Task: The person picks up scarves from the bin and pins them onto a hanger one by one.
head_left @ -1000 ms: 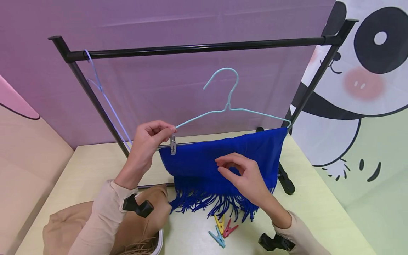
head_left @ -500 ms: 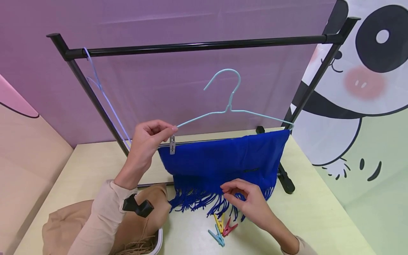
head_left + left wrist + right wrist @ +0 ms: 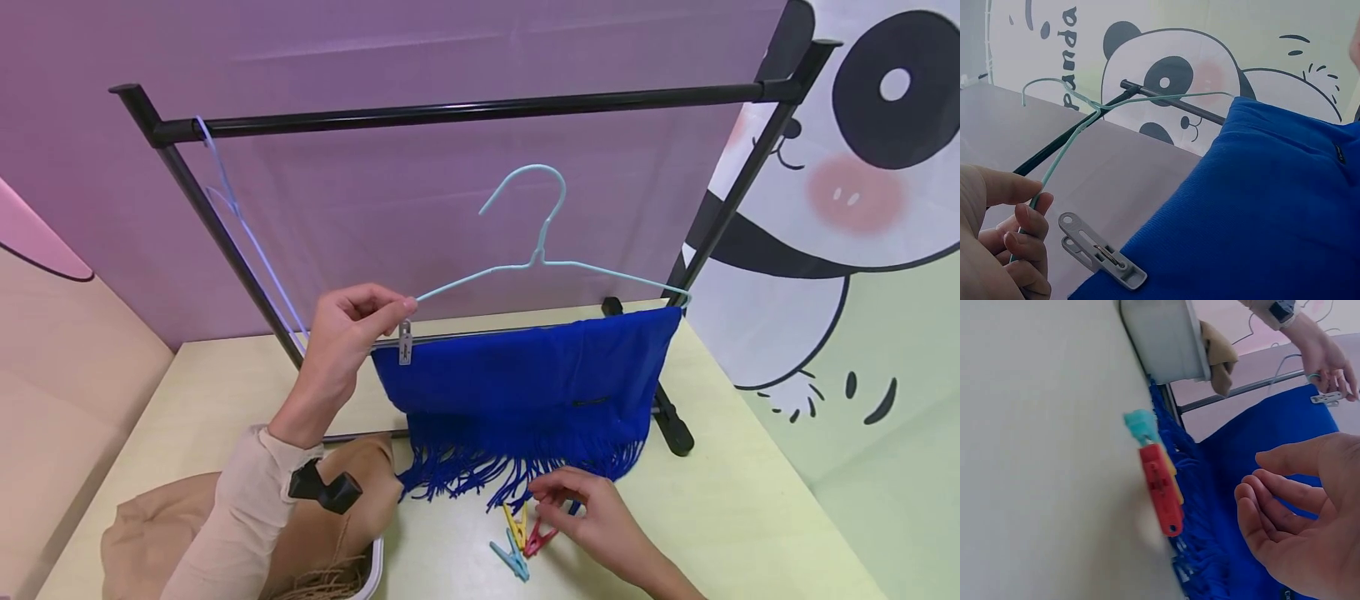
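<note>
Showing a blue fringed scarf (image 3: 517, 375) draped over a pale-blue hanger (image 3: 538, 255) at the centre, with a grey clip (image 3: 405, 346) at upper left. Pinching the hanger's left end between thumb and fingers of the left hand (image 3: 341, 346). Holding the right hand (image 3: 596, 523) loosely curled and empty, thumb near fingertips, just beside yellow, red and blue clothespins (image 3: 536, 543) on the near table (image 3: 720, 500). Including a black rack (image 3: 480, 110) farther back.

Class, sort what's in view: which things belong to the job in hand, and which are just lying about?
Likely job things:
blue scarf
turquoise hanger in left hand
grey clip on scarf
clothespins by right hand
black rack, perhaps

Apparently just lying about:
purple hanger
brown cloth over white container
</note>
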{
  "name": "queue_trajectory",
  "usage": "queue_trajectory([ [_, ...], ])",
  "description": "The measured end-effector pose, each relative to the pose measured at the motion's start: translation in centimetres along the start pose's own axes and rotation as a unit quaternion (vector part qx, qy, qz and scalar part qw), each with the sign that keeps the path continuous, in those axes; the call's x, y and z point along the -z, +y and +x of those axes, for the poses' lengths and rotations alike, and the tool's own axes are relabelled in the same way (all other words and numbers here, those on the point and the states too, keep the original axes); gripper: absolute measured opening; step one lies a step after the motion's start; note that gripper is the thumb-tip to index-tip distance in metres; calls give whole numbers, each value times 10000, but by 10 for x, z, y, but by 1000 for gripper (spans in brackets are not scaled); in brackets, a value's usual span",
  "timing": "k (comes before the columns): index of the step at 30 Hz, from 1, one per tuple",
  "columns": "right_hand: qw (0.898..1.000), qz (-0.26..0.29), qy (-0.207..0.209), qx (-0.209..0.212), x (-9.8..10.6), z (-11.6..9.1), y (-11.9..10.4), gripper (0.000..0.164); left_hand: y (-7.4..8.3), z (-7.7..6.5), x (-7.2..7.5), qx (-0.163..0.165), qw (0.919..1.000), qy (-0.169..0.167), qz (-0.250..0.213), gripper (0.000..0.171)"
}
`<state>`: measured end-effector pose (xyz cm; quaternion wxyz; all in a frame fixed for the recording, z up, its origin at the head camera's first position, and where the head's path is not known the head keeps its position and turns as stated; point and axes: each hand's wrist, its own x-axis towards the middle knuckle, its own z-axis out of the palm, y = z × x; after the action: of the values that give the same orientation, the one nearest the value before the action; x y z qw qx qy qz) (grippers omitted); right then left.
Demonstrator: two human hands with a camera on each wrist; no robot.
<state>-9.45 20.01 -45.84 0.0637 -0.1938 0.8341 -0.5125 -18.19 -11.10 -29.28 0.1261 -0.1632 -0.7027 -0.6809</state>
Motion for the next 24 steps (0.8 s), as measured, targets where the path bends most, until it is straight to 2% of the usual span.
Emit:
queue_trajectory([
  [4, 9997, -58, -136, 202, -6, -7, 7, 19, 0, 1, -2, -4, 10000, -8, -23, 17],
  [8, 9973, -176, -585, 418, -15, -13, 13, 23, -1, 0, -3, 15, 10000, -16, -13, 19],
  [14, 9912, -340, -1265, 188, -25, -16, 13, 35, -4, -2, 0, 103, 9999, 81, 15, 21],
  [17, 9907, -520, -1230, 257, -26, -16, 12, 35, -5, -3, 0, 119, 9999, 107, 5, 21],
  [24, 9870, -1219, -815, 663, -30, -16, 13, 28, -6, 1, -3, 27, 10000, 0, -68, 17],
])
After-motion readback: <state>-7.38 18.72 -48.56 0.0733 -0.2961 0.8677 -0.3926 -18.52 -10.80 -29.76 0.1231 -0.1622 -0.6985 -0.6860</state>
